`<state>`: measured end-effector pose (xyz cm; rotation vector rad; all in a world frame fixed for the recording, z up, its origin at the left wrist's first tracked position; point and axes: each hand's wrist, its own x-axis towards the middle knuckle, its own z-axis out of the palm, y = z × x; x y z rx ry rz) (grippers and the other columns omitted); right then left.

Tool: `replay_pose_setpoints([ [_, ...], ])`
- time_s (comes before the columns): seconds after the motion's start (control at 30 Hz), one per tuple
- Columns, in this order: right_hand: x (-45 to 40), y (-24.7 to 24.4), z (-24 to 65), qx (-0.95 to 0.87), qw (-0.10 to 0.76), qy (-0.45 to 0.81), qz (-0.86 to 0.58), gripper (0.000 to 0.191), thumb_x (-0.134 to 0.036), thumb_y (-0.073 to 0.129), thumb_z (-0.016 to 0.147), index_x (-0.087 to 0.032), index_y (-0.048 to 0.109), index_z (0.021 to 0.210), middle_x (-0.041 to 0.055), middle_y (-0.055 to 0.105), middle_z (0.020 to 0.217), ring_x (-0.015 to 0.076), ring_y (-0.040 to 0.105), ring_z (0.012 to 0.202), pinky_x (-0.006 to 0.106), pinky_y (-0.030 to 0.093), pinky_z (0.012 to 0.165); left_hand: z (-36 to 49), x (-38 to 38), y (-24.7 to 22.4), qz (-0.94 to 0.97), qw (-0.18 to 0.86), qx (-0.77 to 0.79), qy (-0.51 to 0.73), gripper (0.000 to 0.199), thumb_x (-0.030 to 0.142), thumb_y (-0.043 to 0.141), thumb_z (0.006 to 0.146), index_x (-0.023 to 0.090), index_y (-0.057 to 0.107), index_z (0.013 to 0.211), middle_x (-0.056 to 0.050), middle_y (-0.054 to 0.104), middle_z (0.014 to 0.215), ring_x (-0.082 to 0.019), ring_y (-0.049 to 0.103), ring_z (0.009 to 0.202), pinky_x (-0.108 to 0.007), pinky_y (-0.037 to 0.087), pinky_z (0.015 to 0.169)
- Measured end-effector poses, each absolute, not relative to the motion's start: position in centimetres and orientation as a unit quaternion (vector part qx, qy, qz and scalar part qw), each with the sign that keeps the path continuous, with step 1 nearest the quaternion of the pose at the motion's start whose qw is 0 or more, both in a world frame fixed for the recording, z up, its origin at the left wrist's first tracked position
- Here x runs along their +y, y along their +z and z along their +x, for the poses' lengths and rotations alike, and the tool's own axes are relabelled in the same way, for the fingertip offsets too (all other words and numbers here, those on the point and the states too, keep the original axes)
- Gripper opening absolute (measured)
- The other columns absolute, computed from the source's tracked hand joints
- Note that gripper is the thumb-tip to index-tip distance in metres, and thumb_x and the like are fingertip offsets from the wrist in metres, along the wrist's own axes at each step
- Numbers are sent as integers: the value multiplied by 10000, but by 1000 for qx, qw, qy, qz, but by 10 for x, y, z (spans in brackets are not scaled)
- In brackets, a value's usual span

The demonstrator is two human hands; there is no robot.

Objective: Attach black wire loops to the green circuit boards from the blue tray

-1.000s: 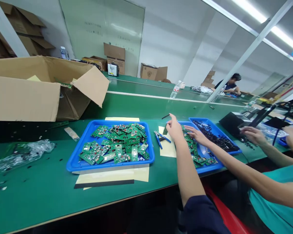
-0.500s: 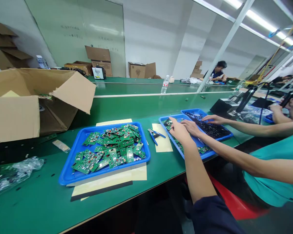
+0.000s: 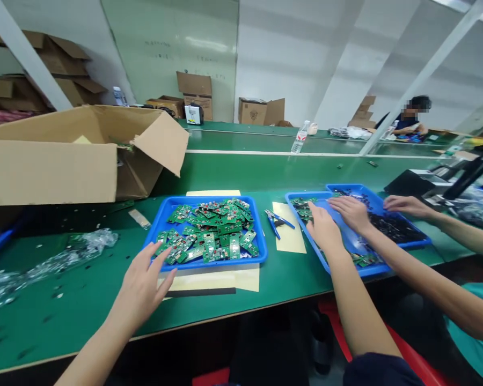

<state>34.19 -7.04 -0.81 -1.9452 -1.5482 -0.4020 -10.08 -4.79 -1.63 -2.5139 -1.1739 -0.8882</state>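
My left hand is open, fingers spread, at the near left corner of a blue tray. That tray holds a heap of green circuit boards. My right hand reaches over the left part of a second blue tray, its thumb apart from its fingers and no board visible in it. Some green boards lie in that tray close to my fingertips. A co-worker's hand is over the same tray, to the right of mine. Blue-handled cutters lie on yellow paper between the trays.
A large open cardboard box stands at the left, with crumpled clear plastic before it. A third blue tray holds black parts, near the co-worker's other hand. A water bottle stands behind.
My left hand has come into view beside the left tray. The view has turned left, shifting everything rightward. My right hand stays at the right tray, its pointing finger now less distinct.
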Motion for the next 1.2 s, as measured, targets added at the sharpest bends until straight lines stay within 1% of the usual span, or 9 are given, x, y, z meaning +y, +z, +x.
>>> replay_pose_setpoints([
  [0.13, -72, -5, 315, -604, 348, -143, -702, 478, -173, 452, 770, -134, 462, 1246, 198, 558, 1123, 266, 578, 922, 421, 457, 837, -81, -23, -13, -867, 60, -412, -273, 328, 322, 434, 869, 146, 555, 1118, -159, 580, 1145, -302, 529, 1099, -467, 440, 921],
  [0.3, -54, -5, 255, -666, 459, -12, -588, 406, -202, 436, 806, -160, 472, 1208, 132, 597, 1041, 207, 593, 847, 381, 511, 775, -36, 24, -7, -871, -30, -465, -159, 377, 296, 427, 869, 118, 504, 1193, -166, 506, 1283, -303, 442, 1211, -474, 369, 993],
  [0.47, -33, -6, 204, -713, 453, 113, -523, 543, -188, 447, 806, -185, 322, 1335, 88, 620, 975, 174, 597, 777, 352, 522, 736, -22, 50, -8, -872, -52, -468, -133, 226, 296, 493, 848, 157, 616, 977, -112, 630, 1015, -259, 583, 979, -377, 468, 848],
  [0.63, -10, -7, 181, -739, 429, 167, -493, 644, -169, 450, 801, -201, 204, 1396, 74, 619, 955, 170, 595, 761, 348, 517, 712, -27, 48, -7, -869, -44, -473, -139, 174, 285, 565, 812, 159, 645, 901, -79, 612, 884, -224, 594, 869, -317, 479, 766],
  [0.77, 2, -10, 169, -714, 454, 203, -494, 643, -175, 459, 809, -195, 206, 1399, 72, 615, 927, 166, 592, 744, 328, 518, 669, -30, 34, 2, -866, -11, -475, -157, 223, 271, 470, 871, 167, 665, 896, -83, 616, 903, -210, 592, 826, -296, 469, 708],
  [0.87, 1, -14, 161, -672, 495, 257, -487, 644, -230, 511, 807, -197, 232, 1387, 61, 606, 893, 168, 592, 748, 309, 519, 635, -27, 19, 11, -861, 69, -449, -228, 283, 294, 426, 895, 165, 674, 848, -76, 631, 855, -201, 587, 800, -287, 460, 688],
  [1.03, -1, -22, 154, -546, 581, 421, -433, 694, -329, 607, 760, -206, 263, 1350, 18, 576, 811, 154, 591, 710, 283, 529, 599, -6, -4, 20, -847, 193, -387, -309, 242, 264, 462, 885, 164, 678, 842, -70, 646, 803, -186, 558, 738, -275, 454, 665],
  [1.1, 1, -24, 156, -496, 615, 452, -414, 681, -329, 642, 728, -210, 307, 1310, 9, 577, 805, 151, 593, 723, 286, 532, 629, 2, -7, 22, -853, 191, -379, -304, 242, 260, 464, 884, 161, 673, 814, -67, 643, 790, -176, 557, 713, -269, 452, 650],
  [1.2, 0, -24, 164, -475, 640, 456, -396, 655, -295, 670, 700, -219, 343, 1263, 14, 590, 831, 158, 591, 796, 282, 519, 672, 7, -6, 25, -865, 116, -383, -301, 283, 311, 439, 893, 164, 663, 804, -55, 619, 747, -164, 566, 691, -252, 446, 601],
])
